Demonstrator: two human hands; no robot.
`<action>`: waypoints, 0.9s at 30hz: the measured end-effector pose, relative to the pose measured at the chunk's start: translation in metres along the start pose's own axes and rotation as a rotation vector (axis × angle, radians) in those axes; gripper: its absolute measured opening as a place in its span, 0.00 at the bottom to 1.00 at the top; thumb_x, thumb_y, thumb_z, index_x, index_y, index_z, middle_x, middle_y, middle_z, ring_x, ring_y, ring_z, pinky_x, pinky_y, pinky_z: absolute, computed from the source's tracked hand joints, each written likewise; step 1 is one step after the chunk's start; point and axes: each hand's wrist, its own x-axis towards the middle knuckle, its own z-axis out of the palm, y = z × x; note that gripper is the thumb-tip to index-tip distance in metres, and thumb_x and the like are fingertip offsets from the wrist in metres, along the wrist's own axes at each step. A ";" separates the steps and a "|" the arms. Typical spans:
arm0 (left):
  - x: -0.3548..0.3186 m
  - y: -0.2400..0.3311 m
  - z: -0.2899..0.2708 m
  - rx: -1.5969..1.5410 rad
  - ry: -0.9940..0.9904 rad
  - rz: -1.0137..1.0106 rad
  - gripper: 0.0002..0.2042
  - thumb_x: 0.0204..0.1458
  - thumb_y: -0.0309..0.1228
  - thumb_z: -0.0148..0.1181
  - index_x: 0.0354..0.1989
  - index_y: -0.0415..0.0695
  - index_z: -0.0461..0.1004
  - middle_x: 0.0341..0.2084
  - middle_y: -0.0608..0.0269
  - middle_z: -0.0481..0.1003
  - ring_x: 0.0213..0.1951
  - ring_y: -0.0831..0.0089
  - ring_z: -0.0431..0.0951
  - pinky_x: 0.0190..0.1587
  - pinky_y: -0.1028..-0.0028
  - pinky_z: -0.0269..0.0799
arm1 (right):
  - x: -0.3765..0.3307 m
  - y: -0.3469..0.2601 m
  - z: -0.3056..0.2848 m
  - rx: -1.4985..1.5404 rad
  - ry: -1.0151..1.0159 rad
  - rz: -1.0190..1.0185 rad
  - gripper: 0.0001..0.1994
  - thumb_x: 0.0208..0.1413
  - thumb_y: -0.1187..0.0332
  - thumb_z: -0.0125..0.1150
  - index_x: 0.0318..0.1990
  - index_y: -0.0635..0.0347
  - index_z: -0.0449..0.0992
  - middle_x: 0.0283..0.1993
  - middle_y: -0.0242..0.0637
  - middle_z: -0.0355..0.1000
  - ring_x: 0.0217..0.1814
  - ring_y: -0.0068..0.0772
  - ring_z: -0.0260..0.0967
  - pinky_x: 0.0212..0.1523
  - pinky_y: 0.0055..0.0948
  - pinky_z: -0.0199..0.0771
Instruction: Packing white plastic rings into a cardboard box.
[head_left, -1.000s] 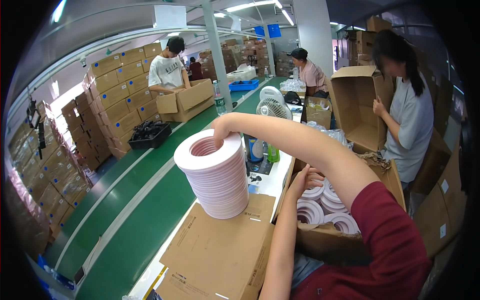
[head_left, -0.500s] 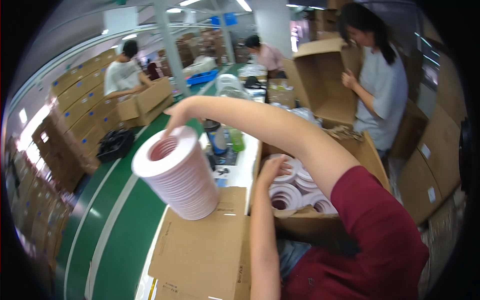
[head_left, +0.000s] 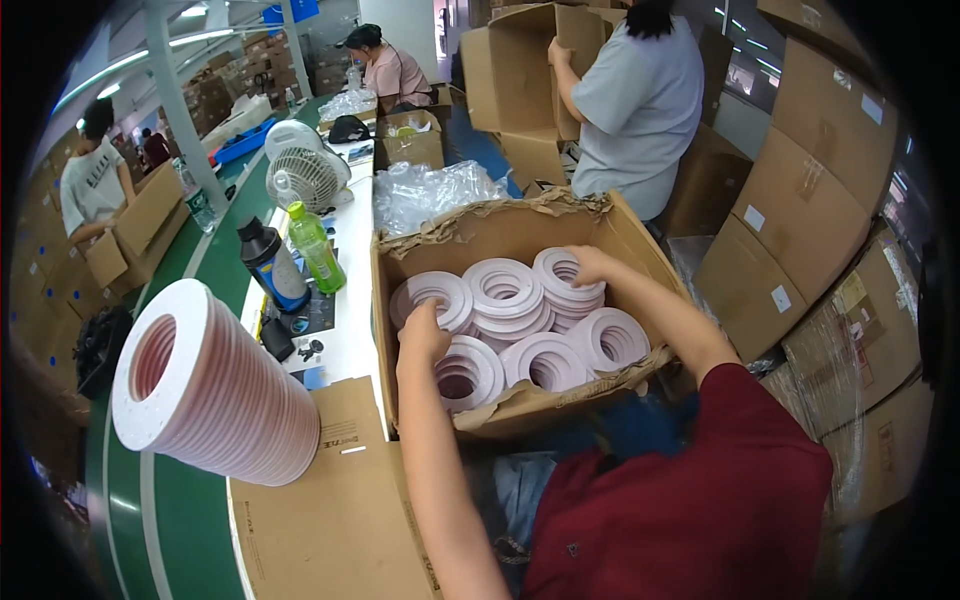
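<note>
Inside an open cardboard box (head_left: pixel 640 215) stand several stacks of flat pinkish-white rings (head_left: pixel 500 285). My left hand (head_left: pixel 424 328) bends over the far-left ring stack (head_left: pixel 445 290), gripping its rim near the hole. Across the box, my right hand (head_left: pixel 590 265) closes on the far-right ring stack (head_left: pixel 562 290), with its fingertips at the hole and partly hidden. A tall ring stack (head_left: pixel 240 400) stands on a flat cardboard sheet (head_left: pixel 320 530) to my left, with neither hand touching it.
A green bottle (head_left: pixel 315 250), a dark bottle (head_left: pixel 272 268) and a white fan (head_left: pixel 305 170) stand on the table beyond the tall stack. Clear plastic (head_left: pixel 430 190) lies behind the box. Cartons (head_left: pixel 800 190) are piled at right. A co-worker (head_left: pixel 640 110) handles a large carton.
My right hand has left the top of the tall ring stack and moved right, into the box. My left hand remains in the box among the rings. The view has swung right.
</note>
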 end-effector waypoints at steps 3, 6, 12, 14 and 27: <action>0.006 0.012 0.005 0.020 -0.023 0.028 0.28 0.43 0.26 0.62 0.58 0.42 0.67 0.54 0.45 0.70 0.55 0.53 0.71 0.58 0.63 0.66 | 0.000 0.052 0.035 -0.103 -0.163 0.103 0.43 0.32 0.54 0.75 0.60 0.60 0.67 0.59 0.54 0.67 0.61 0.50 0.65 0.60 0.41 0.66; 0.003 0.002 0.001 -0.052 0.049 -0.097 0.26 0.44 0.28 0.62 0.56 0.41 0.68 0.52 0.45 0.70 0.56 0.53 0.70 0.58 0.63 0.66 | 0.002 0.045 0.057 -0.210 -0.171 0.110 0.37 0.38 0.45 0.70 0.54 0.59 0.74 0.58 0.48 0.69 0.64 0.51 0.62 0.60 0.52 0.64; 0.005 0.013 0.001 0.018 -0.078 -0.114 0.23 0.48 0.30 0.61 0.54 0.39 0.70 0.58 0.45 0.65 0.56 0.50 0.70 0.58 0.62 0.67 | 0.002 0.056 0.051 -0.184 -0.156 0.081 0.28 0.40 0.42 0.67 0.45 0.50 0.81 0.64 0.43 0.63 0.66 0.53 0.58 0.56 0.59 0.62; -0.003 0.007 -0.008 0.005 -0.060 -0.122 0.21 0.48 0.30 0.61 0.52 0.39 0.72 0.57 0.45 0.66 0.55 0.50 0.70 0.58 0.62 0.67 | 0.004 0.033 0.042 -0.114 -0.056 0.063 0.26 0.44 0.45 0.67 0.43 0.58 0.81 0.62 0.45 0.66 0.64 0.48 0.62 0.55 0.52 0.65; -0.008 0.067 -0.003 -0.510 -0.078 0.162 0.21 0.54 0.38 0.62 0.51 0.35 0.74 0.42 0.50 0.78 0.48 0.65 0.77 0.50 0.69 0.71 | -0.043 -0.161 -0.005 1.812 -0.113 0.186 0.18 0.58 0.53 0.60 0.48 0.55 0.76 0.44 0.32 0.74 0.47 0.29 0.69 0.50 0.34 0.65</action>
